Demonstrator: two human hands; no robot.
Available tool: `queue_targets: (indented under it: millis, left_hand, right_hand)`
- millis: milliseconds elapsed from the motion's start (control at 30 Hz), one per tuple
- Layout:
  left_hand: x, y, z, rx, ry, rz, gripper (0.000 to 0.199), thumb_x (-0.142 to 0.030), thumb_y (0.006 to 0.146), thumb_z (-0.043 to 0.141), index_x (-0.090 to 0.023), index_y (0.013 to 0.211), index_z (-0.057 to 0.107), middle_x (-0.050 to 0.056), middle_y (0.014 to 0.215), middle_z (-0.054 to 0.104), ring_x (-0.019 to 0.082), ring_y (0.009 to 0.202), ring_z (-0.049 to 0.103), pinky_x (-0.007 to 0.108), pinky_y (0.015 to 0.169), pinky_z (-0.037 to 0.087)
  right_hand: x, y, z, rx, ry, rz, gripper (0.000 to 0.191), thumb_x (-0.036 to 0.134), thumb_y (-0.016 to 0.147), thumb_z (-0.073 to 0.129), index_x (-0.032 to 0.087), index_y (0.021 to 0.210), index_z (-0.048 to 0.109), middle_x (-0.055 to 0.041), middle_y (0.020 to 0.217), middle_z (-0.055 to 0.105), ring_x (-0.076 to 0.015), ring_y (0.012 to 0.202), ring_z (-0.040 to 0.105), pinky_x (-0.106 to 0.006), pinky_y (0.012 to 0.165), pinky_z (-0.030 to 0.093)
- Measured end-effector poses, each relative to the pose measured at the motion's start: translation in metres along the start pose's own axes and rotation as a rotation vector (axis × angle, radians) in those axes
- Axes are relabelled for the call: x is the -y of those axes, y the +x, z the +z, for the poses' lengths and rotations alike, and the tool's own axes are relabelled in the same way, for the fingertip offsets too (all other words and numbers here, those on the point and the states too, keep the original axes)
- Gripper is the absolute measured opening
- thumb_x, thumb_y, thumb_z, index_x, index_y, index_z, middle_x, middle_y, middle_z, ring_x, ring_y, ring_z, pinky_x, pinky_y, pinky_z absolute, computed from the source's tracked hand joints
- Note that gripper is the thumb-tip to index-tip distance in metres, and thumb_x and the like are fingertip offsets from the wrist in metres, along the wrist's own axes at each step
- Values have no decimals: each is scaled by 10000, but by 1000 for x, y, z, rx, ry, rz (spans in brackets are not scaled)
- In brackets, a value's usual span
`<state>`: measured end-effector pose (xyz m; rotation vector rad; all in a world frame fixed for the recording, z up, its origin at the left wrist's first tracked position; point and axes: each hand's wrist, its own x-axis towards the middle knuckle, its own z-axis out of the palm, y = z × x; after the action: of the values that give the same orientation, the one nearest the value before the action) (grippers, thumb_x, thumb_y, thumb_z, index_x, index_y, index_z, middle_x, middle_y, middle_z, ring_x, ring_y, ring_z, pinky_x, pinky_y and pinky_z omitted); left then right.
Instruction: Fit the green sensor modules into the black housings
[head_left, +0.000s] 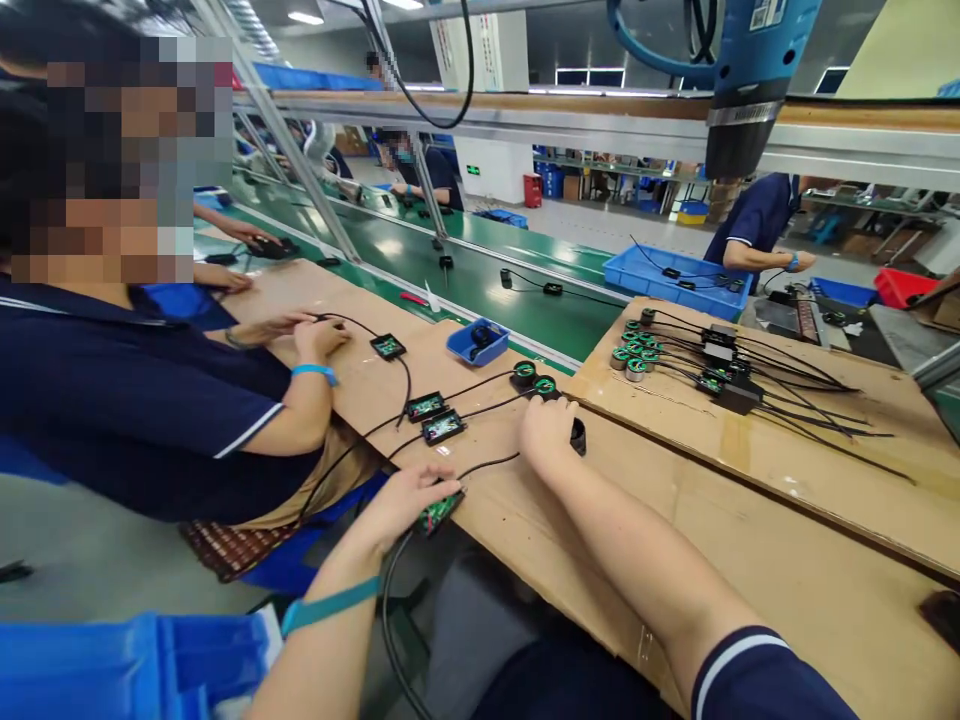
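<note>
My left hand (405,500) grips a small black case with a green circuit board (439,512) at the cardboard's near edge. One black cable hangs from that case, and another runs toward my right hand (547,435). That hand is curled on the cardboard, its fingertips mostly hidden. A black round housing (577,437) shows at its right side, seemingly in its grasp. Just beyond the knuckles sit two round black housings with green boards, one here (524,371) and another (545,386). Cables join them to two cased circuit boards (442,427) left of my right hand.
A co-worker (150,400) sits close at left, hands near a cased board (387,346). Behind are a small blue bin (478,345) and a green conveyor (390,240). Cabled assemblies (720,360) lie at right. A blue power tool (757,80) hangs overhead.
</note>
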<state>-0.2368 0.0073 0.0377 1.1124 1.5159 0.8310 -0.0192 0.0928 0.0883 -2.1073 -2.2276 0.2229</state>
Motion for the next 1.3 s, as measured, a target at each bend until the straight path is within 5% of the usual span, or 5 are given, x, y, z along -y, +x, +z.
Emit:
queue_targets:
  millis: [167, 367, 667, 1100, 1300]
  left_hand:
    - [-29, 78, -12, 82, 353, 142, 511, -480, 487, 886, -155, 800, 646, -23, 585, 599, 187, 595, 581, 251, 557, 406]
    - [-30, 107, -10, -281, 750, 383, 541, -525, 665, 801, -168, 1043, 650, 120, 1033, 701, 339, 1011, 635, 419, 879, 493]
    - [-28, 21, 130, -330, 678, 1088, 369, -324, 917, 640, -209, 1262, 582, 168, 1418, 510, 334, 1367, 449, 550, 1130, 399]
    - [-23, -1, 219, -28, 569, 977, 54, -212, 936, 611, -196, 984, 592, 141, 1288, 589, 282, 1188, 587, 484, 990, 538]
    - [-3, -11, 237, -31, 248, 771, 893, -256, 753, 805, -185, 1475, 285, 186, 1410, 522, 318, 1306, 534, 540, 1107, 455]
  right_hand:
    - [-20, 12, -4, -15, 10, 78, 463, 434, 938, 514, 51, 1178, 611, -275, 1155, 659, -370, 1139, 544, -538, 1001, 258]
    - [-113, 34, -31, -320, -44, -43, 344, 254, 988, 404, 112, 1214, 620, -226, 1342, 554, -322, 1253, 432, -480, 1038, 273]
    - [-232, 70, -39, -125, -302, -191, 545, 69, 935, 388, 185, 1459, 481, -179, 1512, 425, -295, 1354, 374, -402, 1002, 322]
    - [-244, 69, -58, -99, -178, -99, 364, 363, 886, 639, 164, 1189, 678, -140, 1038, 728, -267, 964, 646, -318, 824, 432]
    - [-240, 55, -53, -119, -47, -48, 323, 299, 871, 675, 210, 1181, 689, -86, 1132, 729, -220, 1041, 658, -257, 861, 450]
